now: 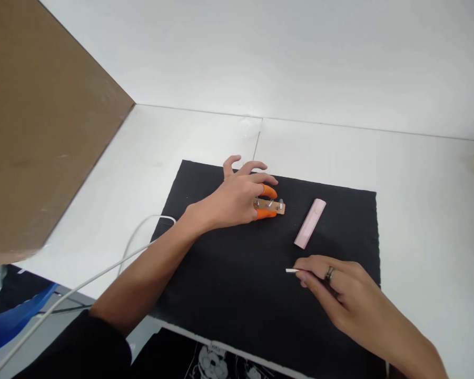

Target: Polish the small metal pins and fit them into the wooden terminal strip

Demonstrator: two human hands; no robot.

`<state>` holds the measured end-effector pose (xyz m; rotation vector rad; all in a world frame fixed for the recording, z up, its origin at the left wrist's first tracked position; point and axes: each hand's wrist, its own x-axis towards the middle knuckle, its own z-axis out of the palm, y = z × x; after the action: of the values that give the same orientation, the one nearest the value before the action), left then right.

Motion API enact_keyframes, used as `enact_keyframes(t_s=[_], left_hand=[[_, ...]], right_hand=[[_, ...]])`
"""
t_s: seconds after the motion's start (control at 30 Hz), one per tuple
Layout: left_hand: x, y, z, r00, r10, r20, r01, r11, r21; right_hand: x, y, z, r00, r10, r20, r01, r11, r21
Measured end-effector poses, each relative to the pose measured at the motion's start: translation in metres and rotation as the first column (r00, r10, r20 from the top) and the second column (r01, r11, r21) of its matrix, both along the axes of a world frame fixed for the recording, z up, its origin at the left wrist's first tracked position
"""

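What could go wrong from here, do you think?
The left hand pinches the small board between orange-covered fingers, so it might slip. Only a short length of the silver rod shows past the right hand, so it might be fumbled. The white cable passes close by the left arm, so a sweep could snag it.
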<state>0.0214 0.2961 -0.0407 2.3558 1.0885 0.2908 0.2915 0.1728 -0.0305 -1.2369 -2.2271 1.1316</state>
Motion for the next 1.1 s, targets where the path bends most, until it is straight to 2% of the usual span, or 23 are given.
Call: enact_keyframes(t_s=[0.17, 0.37, 0.6, 1.1], left_hand=[[0.002, -0.002, 0.002, 0.999, -0.027, -0.021, 0.028, 0.999, 0.039], [0.003, -0.011, 0.004, 0.998, -0.04, -0.047, 0.047, 0.988, 0.15], [0.007, -0.021, 0.004, 0.996, -0.036, -0.077, 0.05, 0.979, 0.2], [0.01, -0.021, 0.008, 0.991, -0.048, -0.128, 0.071, 0.981, 0.18]], right_hand=[[-0.003, -0.007, 0.0, 1.0, -0.011, 0.021, 0.012, 0.999, -0.04], [-0.007, -0.018, -0.001, 0.999, -0.023, 0.032, 0.026, 0.996, -0.086], [-0.008, -0.031, -0.001, 0.997, -0.041, 0.058, 0.048, 0.992, -0.116], [-0.009, -0.053, -0.007, 0.993, -0.088, 0.084, 0.093, 0.994, -0.065]])
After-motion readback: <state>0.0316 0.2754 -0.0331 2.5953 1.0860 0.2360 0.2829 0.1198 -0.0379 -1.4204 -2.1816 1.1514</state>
